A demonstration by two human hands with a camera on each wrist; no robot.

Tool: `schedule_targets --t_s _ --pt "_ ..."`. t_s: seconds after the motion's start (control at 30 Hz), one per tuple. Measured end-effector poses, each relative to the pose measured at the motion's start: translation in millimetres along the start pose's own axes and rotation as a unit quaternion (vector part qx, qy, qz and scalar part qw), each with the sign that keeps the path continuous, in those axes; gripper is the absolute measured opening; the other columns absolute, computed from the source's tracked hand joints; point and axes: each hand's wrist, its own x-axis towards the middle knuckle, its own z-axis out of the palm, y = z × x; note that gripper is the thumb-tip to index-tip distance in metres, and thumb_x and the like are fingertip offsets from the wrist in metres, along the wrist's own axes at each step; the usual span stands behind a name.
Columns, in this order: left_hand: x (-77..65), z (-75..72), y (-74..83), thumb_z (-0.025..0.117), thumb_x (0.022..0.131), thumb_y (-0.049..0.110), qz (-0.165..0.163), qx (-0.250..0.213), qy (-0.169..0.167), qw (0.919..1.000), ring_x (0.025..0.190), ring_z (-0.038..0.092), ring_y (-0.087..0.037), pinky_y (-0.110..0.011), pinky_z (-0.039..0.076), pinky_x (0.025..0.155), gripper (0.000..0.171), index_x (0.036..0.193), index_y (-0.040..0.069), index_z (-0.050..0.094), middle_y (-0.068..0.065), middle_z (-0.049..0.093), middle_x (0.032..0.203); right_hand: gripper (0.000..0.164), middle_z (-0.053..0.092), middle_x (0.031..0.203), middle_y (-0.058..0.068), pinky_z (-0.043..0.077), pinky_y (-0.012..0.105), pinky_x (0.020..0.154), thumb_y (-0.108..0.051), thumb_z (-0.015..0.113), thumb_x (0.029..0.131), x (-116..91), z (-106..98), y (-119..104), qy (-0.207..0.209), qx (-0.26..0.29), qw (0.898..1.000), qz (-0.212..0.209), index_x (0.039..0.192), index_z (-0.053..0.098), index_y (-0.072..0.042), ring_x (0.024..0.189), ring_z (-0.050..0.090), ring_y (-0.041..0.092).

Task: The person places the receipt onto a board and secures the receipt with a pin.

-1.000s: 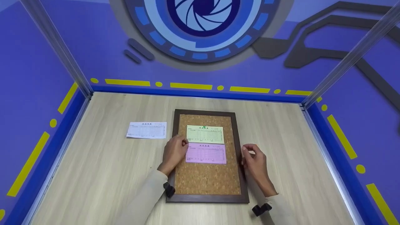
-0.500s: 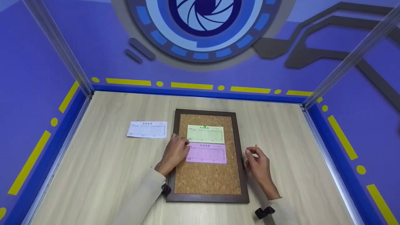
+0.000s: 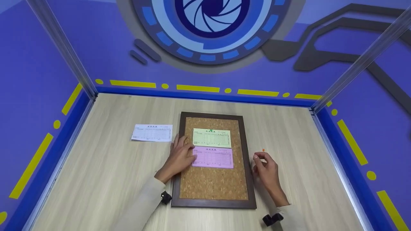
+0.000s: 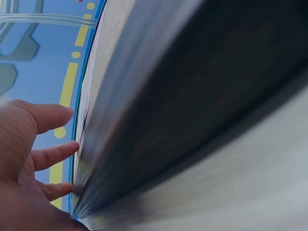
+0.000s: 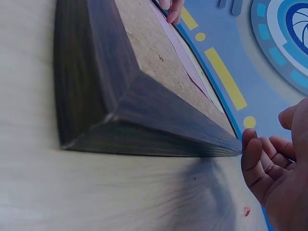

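Observation:
A corkboard [image 3: 212, 187] in a dark brown frame lies on the table. On its cork sit a pale green paper slip [image 3: 212, 138] with a small green pin [image 3: 211, 130] at its top edge, and a pink paper slip [image 3: 213, 158] just below. My left hand [image 3: 179, 156] rests over the board's left frame, thumb and index fingertip at the pink slip's left edge, the other fingers spread. Beside the right frame, my right hand [image 3: 266, 168] has loosely curled fingers; the right wrist view shows nothing between them. A small orange thing [image 3: 263, 149] lies just beyond that hand.
A white paper slip [image 3: 152, 132] with a printed grid lies on the table [image 3: 112, 166] left of the board. Blue printed walls [image 3: 199, 77] enclose the table at the back and both sides.
My left hand's fingers have spread from a bunched pose, its thumb now at the pink slip's edge. The right hand has shifted slightly right and nearer me, uncovering the orange thing.

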Motion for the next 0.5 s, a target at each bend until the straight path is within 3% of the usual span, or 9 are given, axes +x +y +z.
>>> schedule_targets --t_s 0.27,0.5 --pt "-5.2 6.1 -5.7 0.083 0.093 0.023 0.001 -0.022 -0.004 0.9997 0.164 0.004 -0.061 -0.079 0.006 0.127 0.045 0.13 0.001 0.071 -0.032 0.032 0.172 0.027 0.066 0.112 0.02 0.053 0.025 0.058 -0.021 0.068 0.112 0.1 0.2 2.4 0.004 0.013 1.0 0.006 0.128 0.07 0.001 0.07 0.065 0.016" --pt "-8.9 9.5 -13.7 0.082 0.093 0.025 0.006 -0.054 0.0 0.9985 0.164 0.001 -0.061 -0.075 0.003 0.13 0.046 0.131 0.003 0.069 -0.03 0.028 0.175 0.024 0.072 0.111 0.025 0.058 0.022 0.074 -0.014 0.068 0.111 4.0 -2.7 9.4 0.025 0.008 0.999 -0.025 0.125 0.071 0.005 0.089 0.072 0.02"
